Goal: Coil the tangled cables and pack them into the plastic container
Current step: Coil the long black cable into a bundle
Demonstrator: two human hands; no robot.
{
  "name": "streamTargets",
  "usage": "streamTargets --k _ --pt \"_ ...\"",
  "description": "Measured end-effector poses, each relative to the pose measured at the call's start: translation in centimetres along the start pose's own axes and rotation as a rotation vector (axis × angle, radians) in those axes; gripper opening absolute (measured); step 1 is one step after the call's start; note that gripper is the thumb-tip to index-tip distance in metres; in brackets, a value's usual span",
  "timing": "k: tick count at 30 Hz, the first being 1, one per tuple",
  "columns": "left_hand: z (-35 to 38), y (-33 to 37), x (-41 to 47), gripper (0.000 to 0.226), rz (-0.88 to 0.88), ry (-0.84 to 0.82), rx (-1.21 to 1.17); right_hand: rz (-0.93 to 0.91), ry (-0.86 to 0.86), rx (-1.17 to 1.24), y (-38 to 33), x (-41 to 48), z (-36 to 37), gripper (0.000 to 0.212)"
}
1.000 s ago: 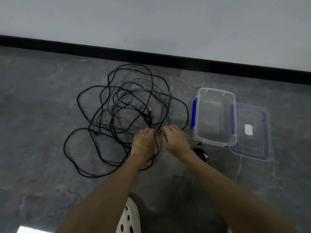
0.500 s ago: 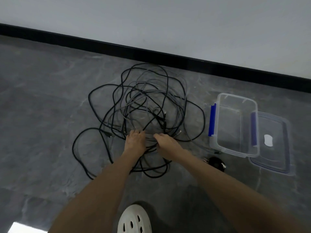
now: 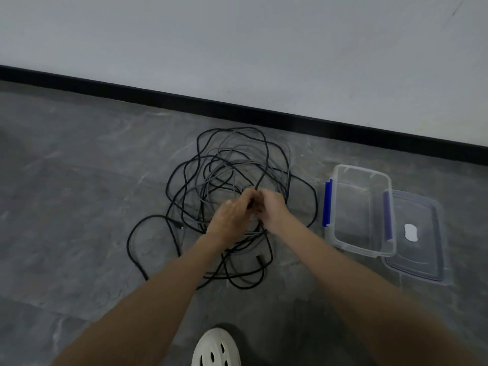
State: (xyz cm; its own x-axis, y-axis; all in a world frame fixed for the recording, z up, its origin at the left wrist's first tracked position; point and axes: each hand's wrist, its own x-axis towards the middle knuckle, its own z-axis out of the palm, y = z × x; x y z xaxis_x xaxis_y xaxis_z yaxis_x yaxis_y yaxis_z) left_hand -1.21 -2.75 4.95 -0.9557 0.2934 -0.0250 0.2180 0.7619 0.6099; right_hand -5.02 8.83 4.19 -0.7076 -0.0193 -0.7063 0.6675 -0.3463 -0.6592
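A tangle of black and grey cables point(image 3: 224, 165) lies spread on the grey floor. Both my hands meet over the middle of the tangle. My left hand point(image 3: 232, 215) and my right hand point(image 3: 272, 207) each pinch a black cable strand that rises between them. To the right stands the clear plastic container point(image 3: 340, 233) with blue clips, nothing inside it. Its lid point(image 3: 422, 265) lies flat beside it on the right.
A white wall with a black skirting board point(image 3: 237, 107) runs behind the cables. My white perforated shoe point(image 3: 216, 347) shows at the bottom centre. Grey stone-pattern floor extends left of the tangle.
Both hands moved from the near edge of the tangle up to its middle and lifted a black strand. The view shifted, so the cables and container appear further right.
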Motion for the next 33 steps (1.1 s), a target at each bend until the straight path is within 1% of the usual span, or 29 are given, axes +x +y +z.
streamTargets --k 3,5,7,9,11,14,16,19,22,23,26,29,31,33 --pt "-1.1 2.1 -0.1 0.032 -0.05 0.067 -0.095 -0.096 -0.038 0.007 -3.4 -2.2 0.0 0.025" --pt "-2.0 3.3 -0.2 0.033 -0.035 0.096 -0.105 -0.181 -0.073 -0.066 -5.6 -4.1 0.2 0.027" --pt "-2.7 4.2 -0.5 0.029 -0.058 0.111 -0.08 -0.235 -0.115 -0.053 -7.7 -6.1 0.3 0.026" --pt "-3.4 4.3 -1.2 0.021 -0.135 0.105 -0.036 -0.256 -0.177 0.043 -10.4 -8.5 0.2 0.025" --pt "-4.2 3.8 -2.5 0.016 -0.211 0.071 0.015 -0.276 -0.221 0.081 -13.2 -11.3 0.0 0.025" --pt "-6.0 3.8 -3.5 0.022 -0.235 0.024 0.095 -0.314 -0.269 0.059 -16.1 -15.4 -0.6 0.024" --pt "-7.6 4.9 -3.4 0.025 -0.22 0.09 0.086 -0.345 -0.298 0.031 -17.3 -17.9 -0.9 0.022" --pt "-10.0 7.7 -3.0 0.027 -0.222 0.187 -0.056 -0.382 -0.338 -0.02 -18.6 -21.2 -1.4 0.02" --pt "-11.7 10.3 -2.8 0.025 -0.15 0.207 -0.115 -0.35 -0.343 -0.101 -18.7 -23.0 -2.2 0.027" --pt "-12.2 11.1 -2.8 0.025 -0.148 0.232 -0.155 -0.329 -0.333 -0.084 -18.6 -23.2 -2.5 0.031" --pt "-13.5 12.7 -2.9 0.023 -0.142 0.312 -0.294 -0.25 -0.273 0.066 -18.3 -23.0 -3.5 0.049" --pt "-14.9 14.2 -3.0 0.028 -0.118 0.333 -0.378 -0.164 -0.232 0.109 -17.4 -22.4 -4.7 0.062" --pt "-15.2 14.6 -2.9 0.026 -0.133 0.301 -0.366 -0.108 -0.247 0.148 -16.4 -21.7 -5.5 0.062" --pt "-14.6 14.2 -2.6 0.021 -0.18 0.225 -0.278 -0.051 -0.25 0.205 -15.3 -20.9 -6.3 0.051"
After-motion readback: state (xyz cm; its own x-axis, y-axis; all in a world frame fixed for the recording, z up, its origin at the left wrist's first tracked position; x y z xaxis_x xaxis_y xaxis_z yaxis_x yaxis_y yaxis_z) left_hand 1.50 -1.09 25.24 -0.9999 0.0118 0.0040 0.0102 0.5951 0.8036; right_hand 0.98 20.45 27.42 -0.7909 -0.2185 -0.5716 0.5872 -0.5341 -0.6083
